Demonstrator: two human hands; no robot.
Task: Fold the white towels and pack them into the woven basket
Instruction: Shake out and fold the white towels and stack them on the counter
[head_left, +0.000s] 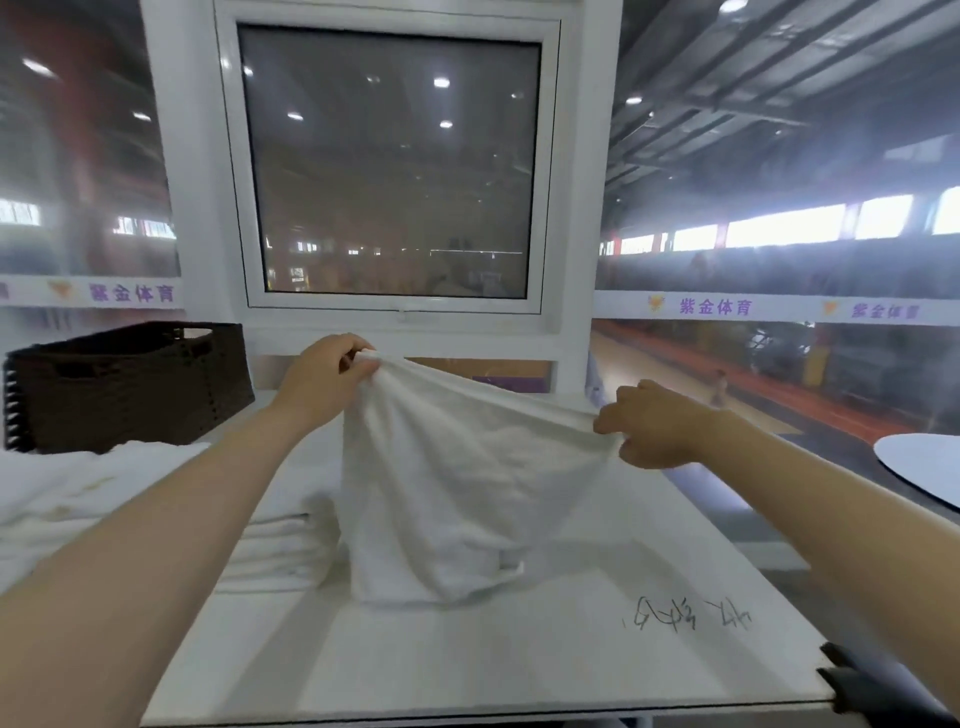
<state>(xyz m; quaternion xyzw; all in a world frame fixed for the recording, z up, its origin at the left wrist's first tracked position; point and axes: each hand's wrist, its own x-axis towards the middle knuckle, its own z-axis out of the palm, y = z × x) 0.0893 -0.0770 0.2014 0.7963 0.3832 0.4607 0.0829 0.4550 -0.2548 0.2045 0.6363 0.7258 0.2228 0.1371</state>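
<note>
Left hand (327, 376) pinched towel (457, 488) corner, frame centre; right hand (657, 423) pinched opposite corner, lower. Top edge ran left-right between my grips, cloth hung onto table (519, 660). Basket (130, 384) sat upper left, nearer left hand.

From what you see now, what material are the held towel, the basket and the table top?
Held towel: soft white cloth, probably cotton; it drapes and wrinkles. Basket: dark brown woven strips, wicker or plastic, unclear. Table: smooth matte white board, perhaps laminate; pen writing shows on it.
</note>
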